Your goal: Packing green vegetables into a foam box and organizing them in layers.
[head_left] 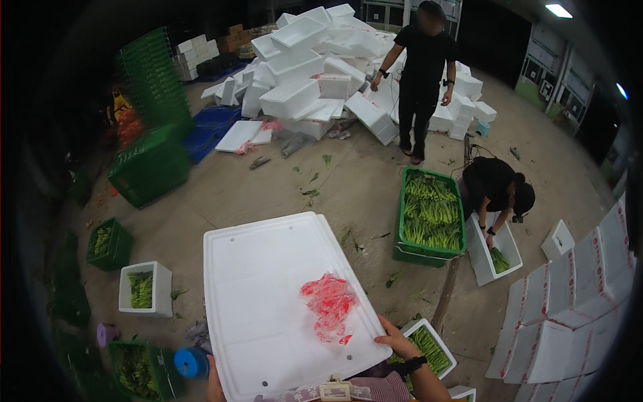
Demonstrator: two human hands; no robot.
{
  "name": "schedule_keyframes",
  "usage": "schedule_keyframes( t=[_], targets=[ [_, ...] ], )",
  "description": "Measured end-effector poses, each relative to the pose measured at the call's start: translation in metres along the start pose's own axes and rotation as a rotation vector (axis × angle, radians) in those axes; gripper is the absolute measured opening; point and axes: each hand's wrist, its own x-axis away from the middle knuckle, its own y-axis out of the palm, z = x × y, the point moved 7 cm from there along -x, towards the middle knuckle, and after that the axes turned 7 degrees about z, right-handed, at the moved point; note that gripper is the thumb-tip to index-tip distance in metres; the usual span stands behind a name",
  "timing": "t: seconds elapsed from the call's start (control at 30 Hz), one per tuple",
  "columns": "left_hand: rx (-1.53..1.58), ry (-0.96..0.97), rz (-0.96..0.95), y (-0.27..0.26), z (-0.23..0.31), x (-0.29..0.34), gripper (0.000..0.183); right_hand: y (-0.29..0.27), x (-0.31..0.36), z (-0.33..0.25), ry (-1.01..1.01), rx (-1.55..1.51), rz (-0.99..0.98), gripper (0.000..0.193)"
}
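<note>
A large white foam lid (268,288) is held flat in front of my body, and a second edge showing at its right side suggests more than one lid stacked together. On top rests a crumpled clear plastic sheet with red print (328,305). My right hand (400,340) grips the right edge, fingers underneath and thumb near the rim. At the lower left edge my left hand (214,382) holds the other side; most of its fingers are hidden. Just beyond the right hand stands a foam box of green vegetables (429,345).
Ahead lies a big heap of white foam boxes (295,67), with a standing person (425,74) beside it. Another person (499,187) bends over a foam box (502,258) near a green crate of vegetables (432,214). Stacked cartons (569,295) line the right; a blue stool (191,362) stands left.
</note>
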Motion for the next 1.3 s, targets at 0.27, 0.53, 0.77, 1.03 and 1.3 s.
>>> schedule_keyframes(
  t=[0.27,0.53,0.77,1.03,1.3],
  targets=[
    [-0.052,-0.116,-0.088,0.158,-0.016,-0.151,0.072,-0.114,-0.153,-0.061,0.039,0.059,0.049,0.073],
    [-0.146,-0.17,-0.215,0.346,-0.008,-0.252,0.059,-0.204,-0.168,-0.176,0.107,-0.203,0.261,0.071],
    [-0.314,-0.272,-0.397,0.466,-0.025,-0.34,0.071,-0.272,-0.18,-0.202,-0.009,-0.227,0.514,0.077],
    [-0.423,-0.647,-0.575,0.549,-0.033,-0.437,0.078,-0.312,-0.228,-0.217,-0.14,-0.355,0.783,0.084],
    [-0.182,-0.513,-0.745,0.72,0.027,-0.568,0.087,-0.341,-0.382,-0.33,-0.29,-0.417,0.869,0.085]
  ],
)
